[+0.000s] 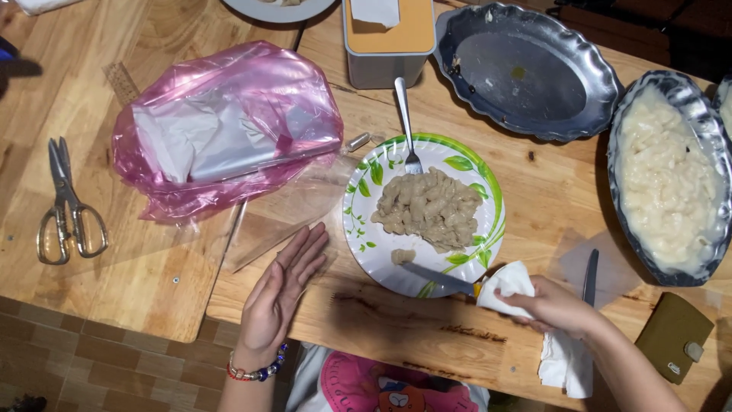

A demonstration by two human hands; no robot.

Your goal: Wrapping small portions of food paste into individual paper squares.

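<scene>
Scissors (67,206): closed, lying on the far left of the wooden table (152,282), well apart from both hands. Pink plastic bag (229,126): crumpled, with pale wrapping inside, above and left of the left hand. Left hand (280,290): flat and open, palm up, fingers pointing up-right toward the plate, holding nothing, resting at the table edge beside clear plastic sheeting. Paper plate (358,229): white with a green leaf rim, carrying a mound of pale dough pieces (427,210) and a fork (406,126) whose handle points away from the person. Knife (438,280): blade lies across the plate's near rim, long axis running left to right, tip toward the left hand. Right hand (553,305): closed around a white tissue (507,286) wrapped at the knife's handle end. Two metal trays: the nearer-centre tray (526,72) almost bare, the right tray (671,179) filled with pale dough.
</scene>
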